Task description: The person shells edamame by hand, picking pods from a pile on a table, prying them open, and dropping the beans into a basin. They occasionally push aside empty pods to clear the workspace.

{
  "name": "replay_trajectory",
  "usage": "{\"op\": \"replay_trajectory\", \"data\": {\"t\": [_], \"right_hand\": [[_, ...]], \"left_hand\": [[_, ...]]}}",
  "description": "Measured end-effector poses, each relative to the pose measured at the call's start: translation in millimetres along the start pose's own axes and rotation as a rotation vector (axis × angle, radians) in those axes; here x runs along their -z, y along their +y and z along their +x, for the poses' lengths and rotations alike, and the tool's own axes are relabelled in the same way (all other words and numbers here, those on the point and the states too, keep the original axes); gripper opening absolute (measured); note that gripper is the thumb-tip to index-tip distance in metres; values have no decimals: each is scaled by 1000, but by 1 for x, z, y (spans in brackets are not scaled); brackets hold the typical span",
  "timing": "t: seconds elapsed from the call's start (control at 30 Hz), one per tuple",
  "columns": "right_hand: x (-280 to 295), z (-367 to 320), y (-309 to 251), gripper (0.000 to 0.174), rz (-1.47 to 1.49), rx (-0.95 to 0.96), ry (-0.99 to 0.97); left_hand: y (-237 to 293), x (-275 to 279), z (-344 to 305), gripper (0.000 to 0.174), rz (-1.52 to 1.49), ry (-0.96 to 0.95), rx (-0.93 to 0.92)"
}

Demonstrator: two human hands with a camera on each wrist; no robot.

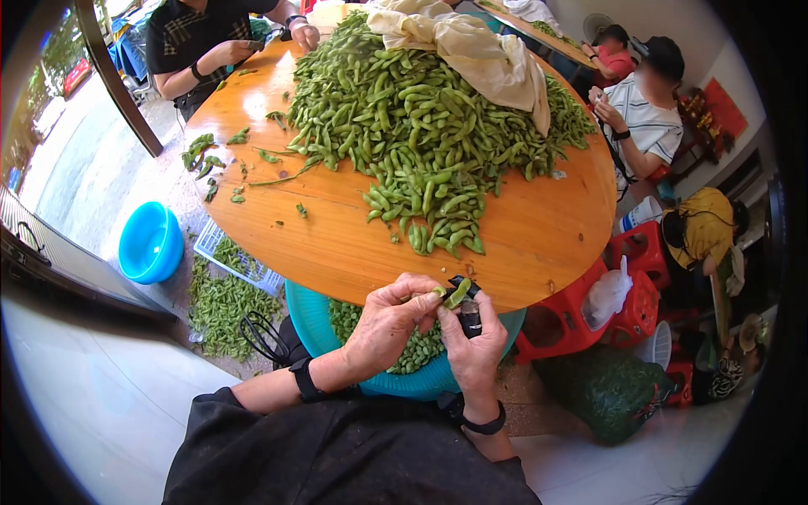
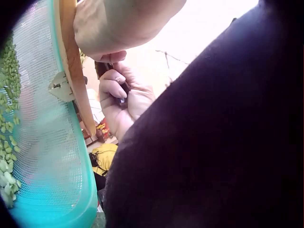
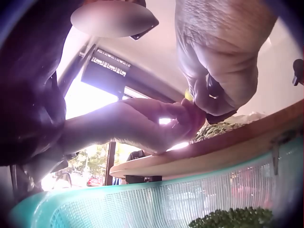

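In the head view my left hand (image 1: 383, 324) pinches one end of a green pod (image 1: 457, 293) at the table's near edge. My right hand (image 1: 474, 345) grips a small black tool (image 1: 471, 316) and holds the pod against it. Dark coverings show on its fingertips. Below both hands a teal basket (image 1: 307, 316) holds shelled green beans (image 1: 414, 353). A large heap of pods (image 1: 421, 126) lies on the wooden table (image 1: 295, 244). The left wrist view shows my right hand (image 2: 116, 99) with fingers curled; in the right wrist view both hands meet above the basket (image 3: 166, 202).
A pale cloth (image 1: 471, 50) lies over the heap. At left on the floor are a blue basin (image 1: 150, 242), a white crate (image 1: 269, 280) and scattered pods (image 1: 223, 307). Red stools (image 1: 581, 324) and a dark green sack (image 1: 602, 391) stand at right. Several people sit around the tables.
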State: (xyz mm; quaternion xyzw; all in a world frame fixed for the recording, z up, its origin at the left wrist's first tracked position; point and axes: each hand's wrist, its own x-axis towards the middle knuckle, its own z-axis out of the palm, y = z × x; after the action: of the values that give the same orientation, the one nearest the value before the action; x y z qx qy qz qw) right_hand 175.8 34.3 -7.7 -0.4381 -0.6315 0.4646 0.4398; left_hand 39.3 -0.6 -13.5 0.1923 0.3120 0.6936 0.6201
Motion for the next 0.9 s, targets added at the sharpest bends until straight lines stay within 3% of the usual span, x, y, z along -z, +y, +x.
{"op": "replay_trajectory", "data": {"t": [0.1,0.17,0.37,0.6,0.83,0.9], "right_hand": [[-1,-1,3,24,-20,81,-8],[-2,0,0,27,-148,241,60],[-4,1,-4,26,-255,423,100],[0,-2,-8,24,-177,328,58],[-2,-7,-9,26,-301,513,-36],[-6,-10,-7,25,-378,535,-71]], "left_hand": [[2,2,-1,11,-25,-9,89],[3,2,-1,10,-48,-3,95],[3,3,-1,6,-90,-48,102],[4,1,-2,11,-106,-38,152],[6,10,-2,7,-200,-103,312],[-5,17,-4,11,869,-273,-426]]}}
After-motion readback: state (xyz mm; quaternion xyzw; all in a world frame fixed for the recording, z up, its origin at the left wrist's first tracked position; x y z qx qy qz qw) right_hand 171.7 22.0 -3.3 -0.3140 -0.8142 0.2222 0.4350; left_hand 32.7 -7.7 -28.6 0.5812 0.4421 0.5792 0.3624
